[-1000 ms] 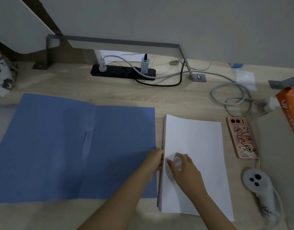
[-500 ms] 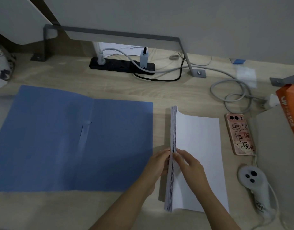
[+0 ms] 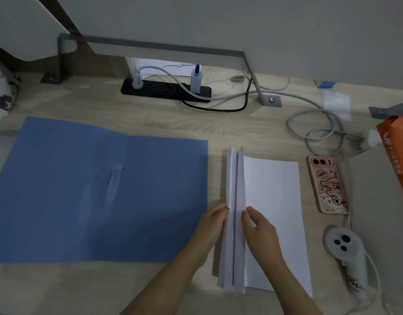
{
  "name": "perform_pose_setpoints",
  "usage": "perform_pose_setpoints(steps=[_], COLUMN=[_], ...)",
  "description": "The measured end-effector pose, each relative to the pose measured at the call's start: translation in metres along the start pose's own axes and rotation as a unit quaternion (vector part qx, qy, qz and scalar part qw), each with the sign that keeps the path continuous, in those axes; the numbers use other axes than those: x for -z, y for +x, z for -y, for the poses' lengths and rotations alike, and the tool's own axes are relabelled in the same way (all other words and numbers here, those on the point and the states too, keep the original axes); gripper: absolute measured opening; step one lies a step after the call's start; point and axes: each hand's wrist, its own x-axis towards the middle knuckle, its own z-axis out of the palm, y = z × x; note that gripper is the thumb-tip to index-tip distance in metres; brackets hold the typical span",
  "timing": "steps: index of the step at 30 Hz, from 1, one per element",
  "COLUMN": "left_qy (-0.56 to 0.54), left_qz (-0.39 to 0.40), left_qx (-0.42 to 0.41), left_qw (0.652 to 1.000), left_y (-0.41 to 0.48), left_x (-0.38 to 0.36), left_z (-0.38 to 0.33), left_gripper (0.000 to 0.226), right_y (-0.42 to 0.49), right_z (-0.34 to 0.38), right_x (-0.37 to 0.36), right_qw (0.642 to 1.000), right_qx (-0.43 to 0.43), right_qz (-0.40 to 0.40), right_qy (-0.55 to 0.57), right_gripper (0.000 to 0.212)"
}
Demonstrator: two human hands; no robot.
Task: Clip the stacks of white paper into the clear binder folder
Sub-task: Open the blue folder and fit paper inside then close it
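While the paper stack (image 3: 235, 214) is stood on edge just right of the open blue folder (image 3: 98, 192), it's pinched between left hand (image 3: 213, 226) and right hand (image 3: 259, 228); edges are probably best tapped square on the worktop (image 3: 218, 123) first.

Office or study desk, probably at home. Light wood-grain desktop (image 3: 150, 119) against plain grey wall, grey metal bracket (image 3: 155, 45) along back edge. Black power strip (image 3: 165, 89) with plugs, charger, looped grey cable (image 3: 318, 130). Phone in cartoon case (image 3: 327, 185), white handheld controller (image 3: 348, 258), blue folder (image 3: 93, 189) lying open, white paper (image 3: 273, 214). Dim lighting.
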Motion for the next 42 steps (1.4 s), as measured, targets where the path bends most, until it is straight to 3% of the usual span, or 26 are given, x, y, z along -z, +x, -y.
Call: perform_pose_setpoints(steps=[2, 4, 6, 8, 10, 15, 19, 22, 25, 28, 30, 32, 36, 40, 42], left_qy=[0.106, 0.129, 0.057, 0.021, 0.055, 0.076, 0.051, 0.015, -0.009, -0.033, -0.036, -0.033, -0.014, 0.005, 0.07], left_qz=[-0.071, -0.097, -0.028, 0.024, 0.009, -0.075, -0.052, -0.043, -0.049, -0.072, -0.09, -0.107, -0.142, -0.172, -0.175], left_qx=[-0.055, -0.102, -0.057, 0.022, 0.041, -0.006, -0.039, -0.09, -0.131, -0.146, -0.154, -0.141, -0.089, -0.057, -0.048], left_qw=[0.99, 0.982, 0.996, 0.999, 0.998, 0.994, 0.997, 0.995, 0.99, 0.986, 0.983, 0.984, 0.986, 0.983, 0.981], left_y=[0.0, -0.002, -0.004, 0.002, 0.007, 0.017, 0.012, -0.004, -0.024, -0.041, -0.046, -0.049, -0.042, -0.037, -0.038], left_x=[-0.005, -0.012, -0.02, -0.024, -0.025, -0.02, -0.009, 0.015, 0.054, 0.095, 0.12, 0.142, 0.178, 0.207, 0.219], left_z=[0.0, -0.001, -0.007, -0.008, -0.008, 0.0, -0.001, -0.01, -0.017, -0.018, -0.016, -0.011, 0.003, 0.018, 0.031], left_gripper=[0.044, 0.043, 0.058, 0.089, 0.076, 0.044, 0.036, 0.03, 0.028, 0.03, 0.033, 0.029, 0.018, 0.025, 0.03], right_y=[-0.001, -0.001, -0.001, -0.001, -0.001, 0.0, -0.001, -0.001, -0.005, -0.018, -0.028, -0.032, -0.028, -0.021, -0.017], right_z=[-0.001, -0.004, -0.004, -0.001, 0.0, -0.006, -0.01, -0.016, -0.009, 0.015, 0.032, 0.044, 0.059, 0.07, 0.073], right_x=[-0.002, -0.006, -0.009, -0.009, -0.008, -0.002, 0.028, 0.052, 0.055, 0.039, 0.021, 0.0, -0.036, -0.063, -0.071], right_qw=[1.0, 1.0, 1.0, 0.999, 1.0, 0.998, 0.996, 0.992, 0.988, 0.945, 0.929, 0.932, 0.945, 0.951, 0.953], right_qx=[0.004, 0.014, 0.015, -0.006, -0.023, -0.048, -0.028, -0.027, -0.061, -0.132, -0.129, -0.112, -0.109, -0.119, -0.113], right_qz=[-0.011, -0.011, -0.001, 0.004, -0.001, 0.005, -0.051, -0.095, -0.048, 0.087, 0.132, 0.137, 0.125, 0.121, 0.12], right_qy=[-0.006, -0.01, -0.021, -0.033, -0.008, 0.044, 0.069, 0.082, 0.133, 0.288, 0.322, 0.318, 0.283, 0.26, 0.254], right_gripper=[0.033, 0.033, 0.036, 0.042, 0.044, 0.043, 0.036, 0.051, 0.054, 0.034, 0.033, 0.043, 0.026, 0.02, 0.02])
